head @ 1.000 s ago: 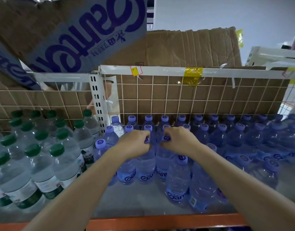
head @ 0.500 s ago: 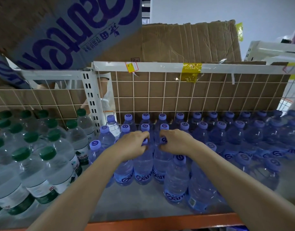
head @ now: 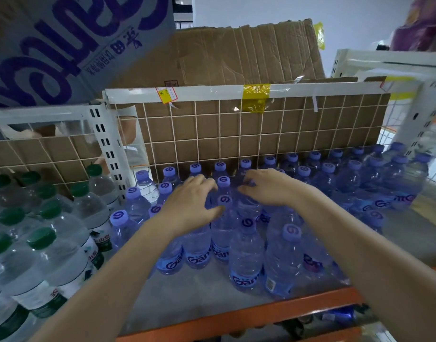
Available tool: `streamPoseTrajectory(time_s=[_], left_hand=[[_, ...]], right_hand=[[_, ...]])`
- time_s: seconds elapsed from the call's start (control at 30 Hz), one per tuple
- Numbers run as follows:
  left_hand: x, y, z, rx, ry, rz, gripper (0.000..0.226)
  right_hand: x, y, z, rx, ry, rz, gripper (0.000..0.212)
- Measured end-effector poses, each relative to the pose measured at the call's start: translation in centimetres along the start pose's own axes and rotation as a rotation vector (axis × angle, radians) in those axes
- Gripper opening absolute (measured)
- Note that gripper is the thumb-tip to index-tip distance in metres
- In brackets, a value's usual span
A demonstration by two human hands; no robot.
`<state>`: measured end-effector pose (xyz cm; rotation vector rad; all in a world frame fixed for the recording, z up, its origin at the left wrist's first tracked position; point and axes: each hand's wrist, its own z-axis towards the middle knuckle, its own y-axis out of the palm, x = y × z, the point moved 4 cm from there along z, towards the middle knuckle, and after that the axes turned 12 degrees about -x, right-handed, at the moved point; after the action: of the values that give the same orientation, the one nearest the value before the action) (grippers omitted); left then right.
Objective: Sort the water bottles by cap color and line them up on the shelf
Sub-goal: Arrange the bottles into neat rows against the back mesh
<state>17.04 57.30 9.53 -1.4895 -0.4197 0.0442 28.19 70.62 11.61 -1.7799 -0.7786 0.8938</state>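
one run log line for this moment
step: aligning purple-cap bottles | left hand: on bottles | right hand: on bottles | green-cap bottles: left

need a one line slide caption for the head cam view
Both hands, left hand and right hand, reach among purple-capped bottles on the shelf, green-capped bottles grouped left.

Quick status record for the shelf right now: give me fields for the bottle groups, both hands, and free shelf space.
green-capped clear plastic bottles: grouped at the left, beyond the white slotted upright post
purple-capped blue-tinted plastic bottles: fill the centre and right, in rows back to the white wire grid panel
left hand: fingers spread loosely over purple-capped bottles mid-row
right hand: fingers curled around bottle tops beside the left hand; exact grip unclear
free space: bare grey shelf board at the front, behind the orange edge
sorting: no mixed caps visible
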Motion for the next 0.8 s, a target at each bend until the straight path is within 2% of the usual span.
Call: streamPoseTrajectory(time_s=[0.07, 0.1, 0.2, 0.27, 0.33, 0.4, 0.5, 0.63, 0.8], left_hand=[[2.3, -0.9, 0.1, 0.086, 0.052, -0.037, 0.035], [3.3, -1.3, 0.2, 0.073, 0.052, -0.052, 0.032], [6.1, -0.9, 0.5, -0.196, -0.035, -0.061, 0.034], [7.3, 0.5, 0.6, -0.387, -0.104, 0.032, 0.040], [8.0, 2.0, 0.8, -0.462, -0.152, 0.058, 0.039], [8.3, 2.7, 1.1, -0.443, -0.180, 0.001, 0.032], [8.7, 2.6, 1.4, -0.323, -0.206, -0.002, 0.014], [9.4, 3.0, 1.7, -0.223, -0.274, -0.027, 0.015], [10.0, 3.0, 2.1, -0.147, -0.314, -0.053, 0.017]], right_hand=[[1.5, -0.7, -0.6, -0.022, 0.021, -0.090, 0.027], [2.3, -0.7, -0.7, -0.052, 0.038, -0.127, 0.032], [4.5, 0.0, -0.7, -0.205, 0.055, -0.235, 0.041], [5.5, 0.7, -0.7, -0.254, 0.041, -0.312, 0.039], [6.4, 1.2, -0.7, -0.243, 0.011, -0.342, 0.035], [7.0, 1.5, -0.7, -0.215, -0.036, -0.337, 0.036], [7.6, 1.4, -0.8, -0.124, -0.172, -0.313, 0.033], [8.9, 0.9, -0.9, -0.107, -0.249, -0.273, 0.027], [10.0, 0.3, -0.6, -0.088, -0.260, -0.251, 0.038]])
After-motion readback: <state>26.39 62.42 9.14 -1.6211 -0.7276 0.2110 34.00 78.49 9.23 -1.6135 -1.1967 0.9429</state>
